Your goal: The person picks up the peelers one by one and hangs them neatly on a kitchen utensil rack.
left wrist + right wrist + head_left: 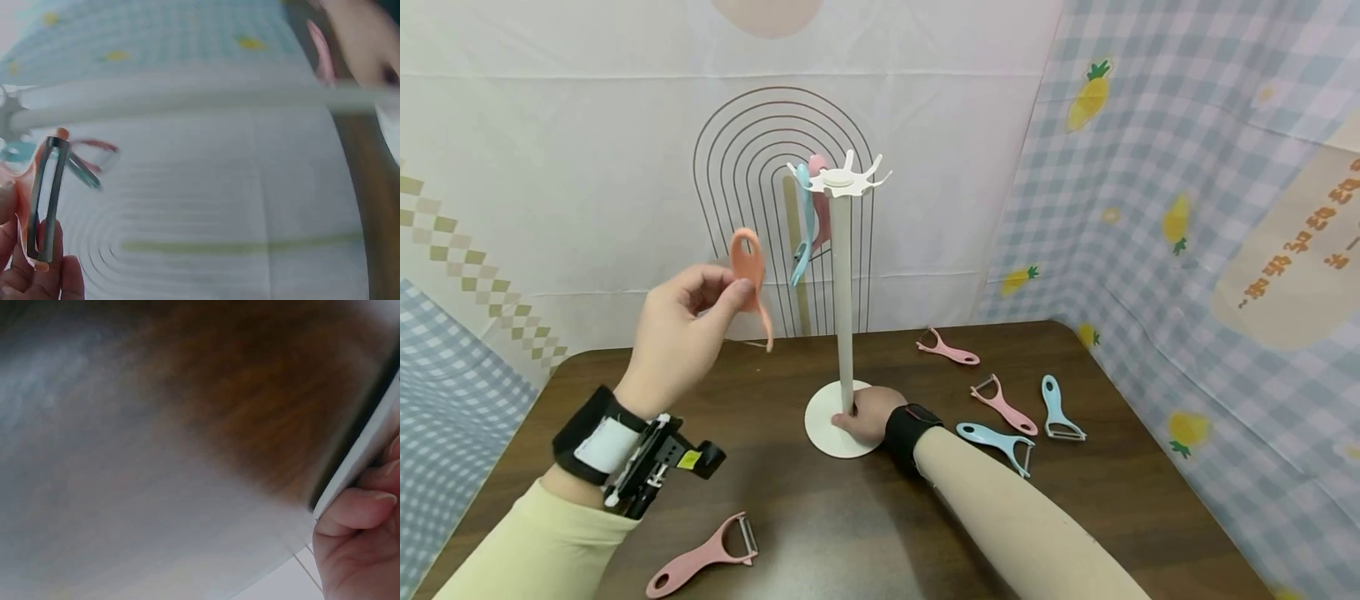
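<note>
My left hand (688,321) pinches an orange peeler (748,258) by its handle between thumb and fingers, raised left of a white stand. The peeler's metal blade (49,200) faces the left wrist camera. At the stand's foot, my right hand (874,414) holds the white stand (844,292) low, by its pole and round base (829,429); in the right wrist view its curled fingers (362,509) lie at the base's edge. A blue peeler (807,217) and a pink peeler (822,212) hang from the hooks on the stand's left side.
On the brown table (790,517) lie two pink peelers (1006,406) and two blue peelers (996,437) to the right. Another pink peeler (700,557) is at the front left. Behind hangs a white cloth (587,167), with checked cloth (1150,208) at the right.
</note>
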`<state>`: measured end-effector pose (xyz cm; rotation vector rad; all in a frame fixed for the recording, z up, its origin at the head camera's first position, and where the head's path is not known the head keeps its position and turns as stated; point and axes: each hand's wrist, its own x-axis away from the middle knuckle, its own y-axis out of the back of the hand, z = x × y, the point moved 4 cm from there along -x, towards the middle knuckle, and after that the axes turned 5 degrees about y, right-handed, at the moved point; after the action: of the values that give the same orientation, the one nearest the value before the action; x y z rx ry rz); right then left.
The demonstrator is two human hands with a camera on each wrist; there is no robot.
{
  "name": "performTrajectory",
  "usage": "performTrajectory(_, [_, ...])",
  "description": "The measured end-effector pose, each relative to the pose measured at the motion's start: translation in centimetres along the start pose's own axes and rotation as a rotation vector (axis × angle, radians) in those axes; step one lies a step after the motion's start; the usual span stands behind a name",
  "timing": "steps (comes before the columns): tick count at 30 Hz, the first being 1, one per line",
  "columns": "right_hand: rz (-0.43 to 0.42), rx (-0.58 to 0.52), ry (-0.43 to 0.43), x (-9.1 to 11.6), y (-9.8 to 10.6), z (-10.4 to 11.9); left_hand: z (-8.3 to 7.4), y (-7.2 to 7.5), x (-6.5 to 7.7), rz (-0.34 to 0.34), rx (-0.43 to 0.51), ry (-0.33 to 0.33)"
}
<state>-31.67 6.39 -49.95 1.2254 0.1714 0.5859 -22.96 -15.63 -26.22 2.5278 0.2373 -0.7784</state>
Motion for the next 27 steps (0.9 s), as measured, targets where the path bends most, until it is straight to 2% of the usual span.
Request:
performTrajectory(5, [0.004,0.002,-0.006,0.1,0.1,0.1,-1.8,-0.8,-1.8,0.027,0.169,0.054])
performTrajectory(11, [0.009,-0.015,-0.011,0.2,0.2,0.2,-3.7,-1.7,-3.2,0.022,0.305,0.057])
performTrajectory(20, [0.000,-0.022,-0.009,-0.2,-0.2,-0.2,-4.5,-2.3,-3.9,0.021,0.364,0.057])
performTrajectory(27, [0.001,-0.043,-0.025,-0.2,-0.1,-0.2,-4.8,-2.7,-4.1,0.039,0.343,0.046])
